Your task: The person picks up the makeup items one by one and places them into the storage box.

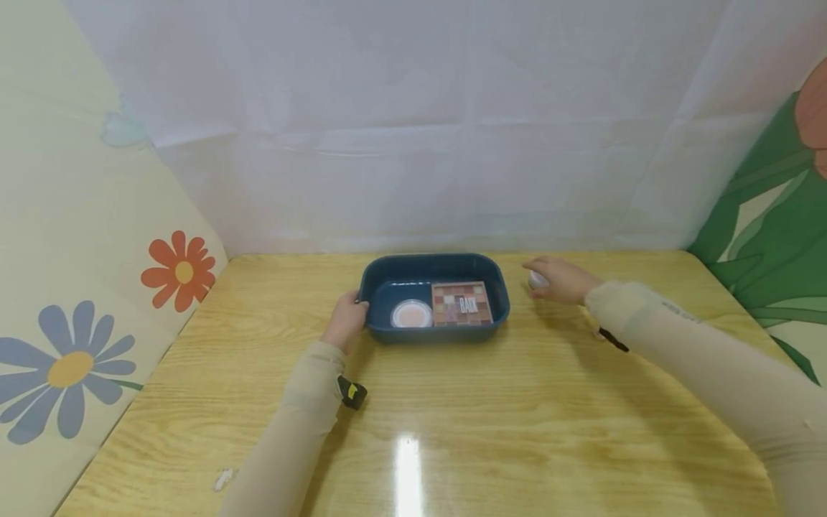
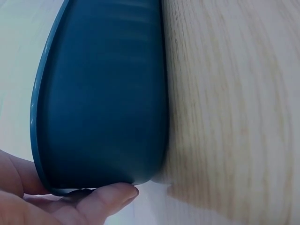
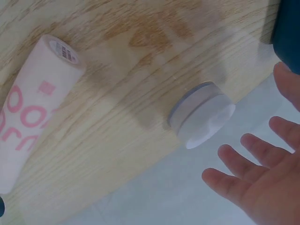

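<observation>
A dark blue rectangular plastic basin (image 1: 400, 335) stands on the wooden table near the back wall. My left hand (image 1: 347, 319) grips its left end; in the left wrist view the thumb (image 2: 110, 199) lies along the outer wall and the fingers are at the rim. Inside the basin lie a round pale pink compact (image 1: 411, 314) and an eyeshadow palette (image 1: 461, 304). To the right, my right hand (image 1: 561, 280) is over a small white round jar (image 3: 201, 115). Its fingers are spread and apart from the jar in the right wrist view.
A pale pink cylindrical bottle (image 3: 40, 108) with pink lettering lies on the table beyond the jar, mostly hidden by my right arm in the head view. A small white scrap (image 1: 222, 479) is at the front left. White cloth (image 1: 413, 143) hangs behind the table.
</observation>
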Demonstrator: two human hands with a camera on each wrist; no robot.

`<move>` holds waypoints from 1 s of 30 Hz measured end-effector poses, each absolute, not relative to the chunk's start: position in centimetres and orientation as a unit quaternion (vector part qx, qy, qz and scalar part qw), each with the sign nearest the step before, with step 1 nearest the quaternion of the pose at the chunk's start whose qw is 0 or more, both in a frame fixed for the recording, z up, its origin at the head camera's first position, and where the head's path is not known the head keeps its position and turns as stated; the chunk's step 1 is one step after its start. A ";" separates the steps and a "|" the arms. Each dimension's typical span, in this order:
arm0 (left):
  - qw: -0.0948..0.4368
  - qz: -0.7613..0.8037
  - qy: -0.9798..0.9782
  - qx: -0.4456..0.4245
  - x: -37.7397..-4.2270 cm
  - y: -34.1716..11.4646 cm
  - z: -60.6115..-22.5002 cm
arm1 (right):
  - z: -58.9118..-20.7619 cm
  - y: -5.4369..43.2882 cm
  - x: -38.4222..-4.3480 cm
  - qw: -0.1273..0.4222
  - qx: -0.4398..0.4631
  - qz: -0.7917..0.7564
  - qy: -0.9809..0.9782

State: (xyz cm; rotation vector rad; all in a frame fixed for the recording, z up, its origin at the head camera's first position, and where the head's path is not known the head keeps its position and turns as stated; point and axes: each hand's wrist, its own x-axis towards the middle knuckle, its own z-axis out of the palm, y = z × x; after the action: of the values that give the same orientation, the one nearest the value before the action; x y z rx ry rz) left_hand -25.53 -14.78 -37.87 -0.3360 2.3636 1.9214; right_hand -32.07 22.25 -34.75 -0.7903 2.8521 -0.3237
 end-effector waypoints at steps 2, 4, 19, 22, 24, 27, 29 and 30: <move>0.039 0.630 0.768 -0.110 -25.5 -14.7 -37.9 | -34.9 22.4 -32.2 0.081 -0.263 -0.111 0.955; 0.038 0.630 0.768 -0.110 -25.5 -14.7 -37.9 | -35.0 22.5 -32.3 0.079 -0.265 -0.111 0.955; 0.035 0.632 0.767 -0.102 -25.5 -14.8 -38.1 | -35.7 22.9 -32.7 0.071 -0.253 -0.104 0.959; 0.032 0.632 0.768 -0.101 -25.6 -14.8 -38.2 | -35.8 23.0 -32.8 0.077 -0.245 -0.105 0.961; 0.031 0.631 0.769 -0.102 -25.6 -14.8 -38.2 | -36.0 23.0 -32.9 0.082 -0.241 -0.107 0.961; 0.034 0.631 0.768 -0.106 -25.6 -14.7 -38.1 | -36.1 23.1 -33.1 0.082 -0.237 -0.111 0.962; 0.037 0.631 0.767 -0.109 -25.5 -14.7 -38.1 | -36.1 23.2 -33.1 0.081 -0.234 -0.114 0.962; 0.037 0.631 0.767 -0.110 -25.5 -14.7 -38.1 | -36.2 23.2 -33.1 0.079 -0.234 -0.115 0.962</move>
State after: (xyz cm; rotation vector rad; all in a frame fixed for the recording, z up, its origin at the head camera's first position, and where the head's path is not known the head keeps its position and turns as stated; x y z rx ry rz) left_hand -25.55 -14.72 -38.06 -0.3367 2.3550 1.9374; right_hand -33.10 23.20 -36.16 -0.6991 2.8794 -0.3434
